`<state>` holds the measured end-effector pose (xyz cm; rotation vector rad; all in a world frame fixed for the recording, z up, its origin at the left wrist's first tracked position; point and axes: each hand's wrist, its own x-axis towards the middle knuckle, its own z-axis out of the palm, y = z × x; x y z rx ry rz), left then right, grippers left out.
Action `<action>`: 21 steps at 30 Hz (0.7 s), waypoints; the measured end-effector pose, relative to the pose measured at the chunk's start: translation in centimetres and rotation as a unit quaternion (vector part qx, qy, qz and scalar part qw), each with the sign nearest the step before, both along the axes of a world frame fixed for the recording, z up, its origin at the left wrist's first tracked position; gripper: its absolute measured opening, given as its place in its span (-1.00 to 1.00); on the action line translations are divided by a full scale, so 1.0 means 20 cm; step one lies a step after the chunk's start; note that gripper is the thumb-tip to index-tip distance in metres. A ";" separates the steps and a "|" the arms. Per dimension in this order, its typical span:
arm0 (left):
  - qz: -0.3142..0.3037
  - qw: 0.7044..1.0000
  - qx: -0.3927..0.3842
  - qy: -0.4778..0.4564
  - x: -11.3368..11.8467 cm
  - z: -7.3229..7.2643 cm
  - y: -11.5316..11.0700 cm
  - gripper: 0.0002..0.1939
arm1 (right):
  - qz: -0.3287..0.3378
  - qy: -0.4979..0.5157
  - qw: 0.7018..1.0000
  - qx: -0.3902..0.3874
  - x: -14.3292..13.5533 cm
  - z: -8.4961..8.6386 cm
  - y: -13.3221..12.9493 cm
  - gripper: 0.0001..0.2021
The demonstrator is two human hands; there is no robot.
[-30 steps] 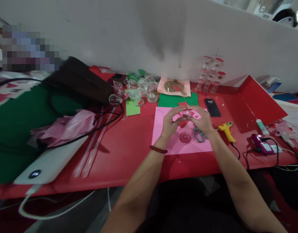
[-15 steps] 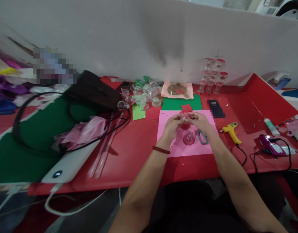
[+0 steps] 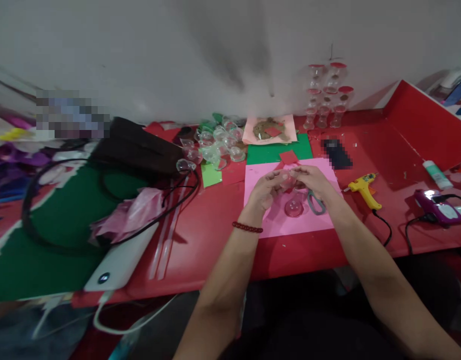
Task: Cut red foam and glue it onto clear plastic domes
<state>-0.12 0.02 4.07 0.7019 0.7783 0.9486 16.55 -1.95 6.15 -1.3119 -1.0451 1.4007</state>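
Note:
Over a pink sheet [image 3: 275, 225], both hands hold one small clear plastic cup [image 3: 286, 180]. My left hand [image 3: 266, 190], with a beaded bracelet at the wrist, has its fingers curled round the cup's left side. My right hand [image 3: 308, 179] pinches its right side. Just below, a clear domed piece [image 3: 294, 207] rests on the pink sheet. Scissors with grey handles [image 3: 316, 202] lie under my right wrist, their blades hidden. Small red paper squares [image 3: 289, 157] lie beyond my fingers.
Clear cups [image 3: 221, 142] are heaped at back left, near a dark bag [image 3: 136, 147]. Joined cups with red tops [image 3: 324, 100] stand at the wall. A yellow glue gun [image 3: 366, 191], a dark phone [image 3: 337, 154] and a purple device [image 3: 436, 207] lie right.
The camera view has shifted and tilted a little. My fingers have moved slightly around the clear cup, which shows more plainly between my hands now.

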 end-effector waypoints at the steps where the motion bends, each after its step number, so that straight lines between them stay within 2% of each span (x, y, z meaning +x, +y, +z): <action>1: -0.001 1.000 0.003 0.009 0.00 0.00 0.00 -0.70 | -0.003 0.005 1.000 -0.007 -0.01 0.00 0.00 -0.86; 3: 0.006 1.000 0.003 0.022 0.00 -0.01 0.00 -0.72 | -0.016 0.023 0.999 -0.028 -0.02 0.01 0.00 -0.89; 6: 0.028 0.999 -0.014 0.023 0.00 0.00 0.00 -0.76 | -0.045 0.056 0.994 -0.077 -0.03 0.04 -0.01 -0.84; 10: 0.049 0.999 -0.024 0.007 0.00 0.01 -0.01 -0.78 | -0.051 0.077 0.990 -0.110 -0.04 0.07 -0.01 -0.84; 21: 0.031 0.999 0.018 0.023 0.00 -0.01 0.00 -0.65 | -0.044 0.004 0.999 -0.008 -0.04 -0.01 -0.02 -0.86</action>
